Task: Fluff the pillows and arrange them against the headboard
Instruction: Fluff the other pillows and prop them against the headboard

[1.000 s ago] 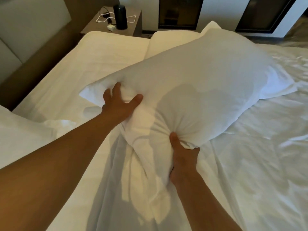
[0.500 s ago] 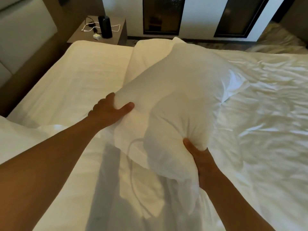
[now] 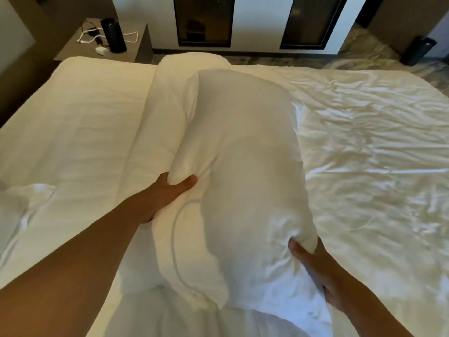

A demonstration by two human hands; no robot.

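Head view: at 5 o'clock the right hand (image 3: 313, 268) pinches a bunched corner of the white pillow (image 3: 243, 171), thumb pressed in. At 9 o'clock the left hand (image 3: 167, 190) clenches the pillow's left edge, fingers buried. Puffed and creased, the pillow stands lifted over the bed (image 3: 376, 154); a nightstand (image 3: 80, 48) sits at 11 o'clock.

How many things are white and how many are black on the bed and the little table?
White: 4 – held pillow, pillow behind it, bed sheet, cable with plug
Black: 2 – cylinder, black cable
Total: 6
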